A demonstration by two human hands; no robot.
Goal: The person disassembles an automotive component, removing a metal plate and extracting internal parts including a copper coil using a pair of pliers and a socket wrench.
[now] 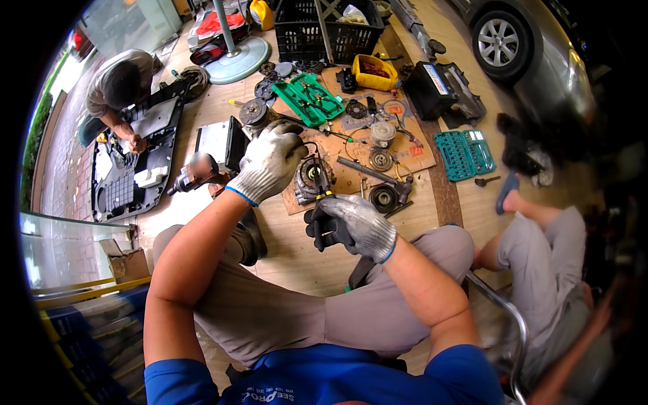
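My left hand (270, 160), in a white knit glove with grey palm, is closed on a thin black curved piece, probably a ring, at the pliers' tips. My right hand (347, 226), in a matching glove, grips dark pliers (322, 181) with yellow on the handles, pointed up toward the left hand. Behind the pliers, a round metal housing (305, 177) rests on the stained cardboard (420, 157). Close by lie a metal bar (361, 169), a dark pulley (383, 198) and a smaller pulley (380, 159). Above my left hand is an open green tool case (307, 98).
A co-worker (121, 88) crouches over a black panel (138, 192) at left. Another person's legs (540, 250) are at right. Around lie a socket set (464, 154), battery (428, 88), power tool (196, 175), yellow container (374, 73), crate (304, 34), stand base (237, 61) and car (513, 50).
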